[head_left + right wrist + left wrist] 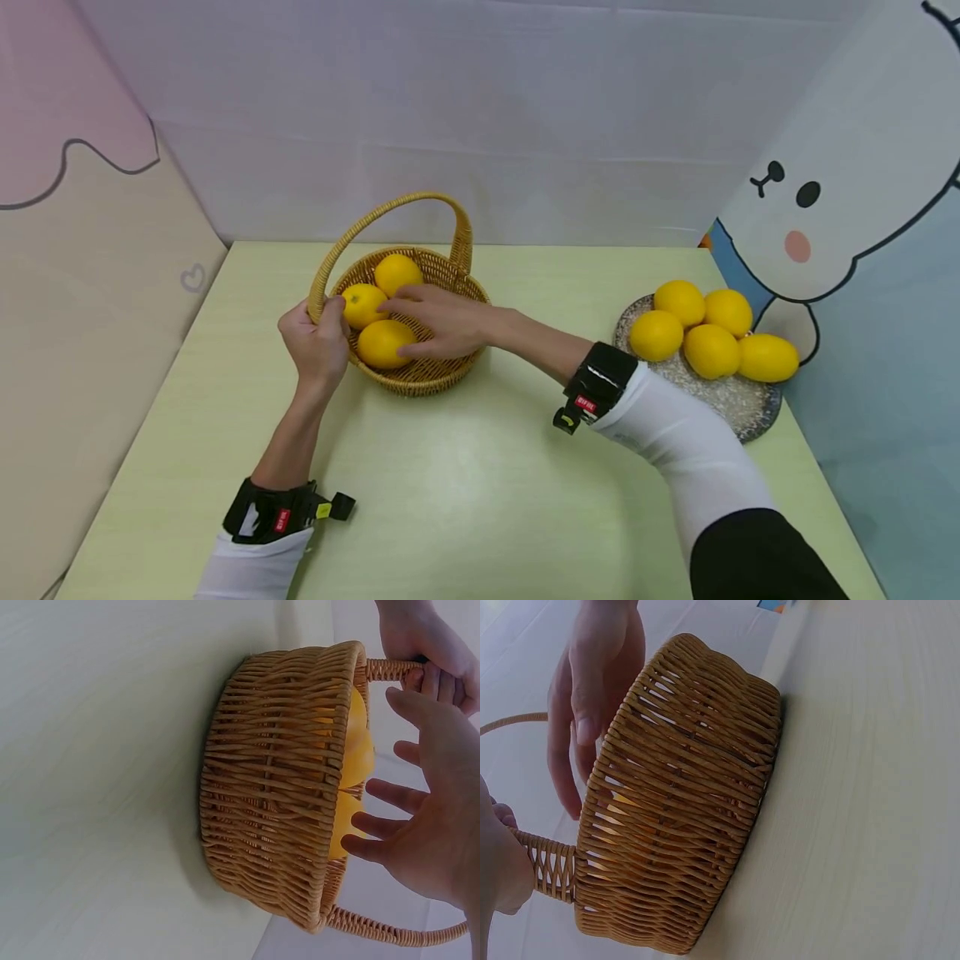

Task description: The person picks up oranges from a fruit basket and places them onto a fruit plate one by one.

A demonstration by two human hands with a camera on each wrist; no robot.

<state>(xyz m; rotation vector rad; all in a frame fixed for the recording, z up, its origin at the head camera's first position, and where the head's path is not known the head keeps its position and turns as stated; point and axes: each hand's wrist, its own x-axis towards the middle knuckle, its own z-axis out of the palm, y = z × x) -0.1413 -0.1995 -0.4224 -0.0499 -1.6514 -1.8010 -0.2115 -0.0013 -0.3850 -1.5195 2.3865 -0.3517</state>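
Note:
A round wicker basket (420, 385) with a tall arched handle stands on the table. Three lemons (386, 343) lie inside it, toward its left side. My left hand (315, 342) grips the handle low on its left end, beside the rim. Over the basket's opening hovers my right hand (442, 321), fingers spread and pointing left toward the lemons. In the right wrist view its fingers (382, 825) are apart and hold nothing. Whether a fingertip touches a lemon is hard to tell. The left wrist view shows mainly the woven side (675, 795) of the basket.
At the right of the table (480, 500), a speckled round plate (731, 408) bears several more lemons (711, 350). My right forearm passes just left of the plate. A pale wall sheet (465, 125) rises behind the table, and a panel with a cartoon face (862, 208) stands at the right.

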